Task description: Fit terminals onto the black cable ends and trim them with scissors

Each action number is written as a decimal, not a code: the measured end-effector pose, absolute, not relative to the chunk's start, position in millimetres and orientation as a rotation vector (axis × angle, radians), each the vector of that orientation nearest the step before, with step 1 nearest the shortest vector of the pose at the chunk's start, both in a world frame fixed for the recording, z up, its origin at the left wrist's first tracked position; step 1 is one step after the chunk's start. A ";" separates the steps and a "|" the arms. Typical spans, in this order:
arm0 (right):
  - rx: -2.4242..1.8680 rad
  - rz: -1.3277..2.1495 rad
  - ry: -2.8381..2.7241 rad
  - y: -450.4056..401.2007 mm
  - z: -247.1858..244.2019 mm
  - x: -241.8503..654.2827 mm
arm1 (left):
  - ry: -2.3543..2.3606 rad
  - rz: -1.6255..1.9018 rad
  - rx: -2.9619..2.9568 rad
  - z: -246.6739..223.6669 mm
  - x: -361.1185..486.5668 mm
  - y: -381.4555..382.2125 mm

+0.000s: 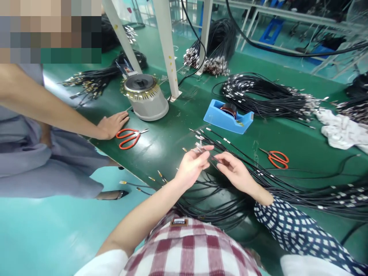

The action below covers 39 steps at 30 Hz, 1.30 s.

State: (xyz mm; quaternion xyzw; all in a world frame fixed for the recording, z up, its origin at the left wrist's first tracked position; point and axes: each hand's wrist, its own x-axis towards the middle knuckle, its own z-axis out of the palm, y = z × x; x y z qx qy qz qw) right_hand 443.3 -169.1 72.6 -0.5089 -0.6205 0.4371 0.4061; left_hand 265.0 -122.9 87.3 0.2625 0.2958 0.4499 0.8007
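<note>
My left hand [192, 165] is closed around the end of a thin black cable [213, 158], with its thumb pressed toward the forefinger. A small pale or clear piece at the cable's end shows by the fingertips, too small to make out. Just to the right, my right hand [236, 173] pinches the same cable between thumb and fingers. Beneath and beyond both hands lie several loose black cables [276, 184] with silvery ends and white tags, stretching off to the right. More cables with yellowish tips [151, 178] reach over the table's near edge.
Orange-handled scissors [128, 138] lie left, near a standing person's hand [113, 124]; a second orange-handled pair [277, 158] lies right. Behind are a blue tape dispenser [227, 122], a grey round tape machine [149, 102], a coiled cable bundle [258, 96], a white cloth [342, 128] and white posts [166, 46].
</note>
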 end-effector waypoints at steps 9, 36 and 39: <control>-1.286 1.430 -1.459 -168.1 75.9 463.4 | 0.546 1.075 0.698 83.9 280.4 -139.7; -1.151 1.288 -1.688 -111.4 127.0 386.9 | 0.768 0.851 0.706 89.5 216.4 -152.7; -1.082 1.378 -1.593 -107.6 128.1 371.4 | 0.735 0.868 0.709 89.9 215.6 -154.2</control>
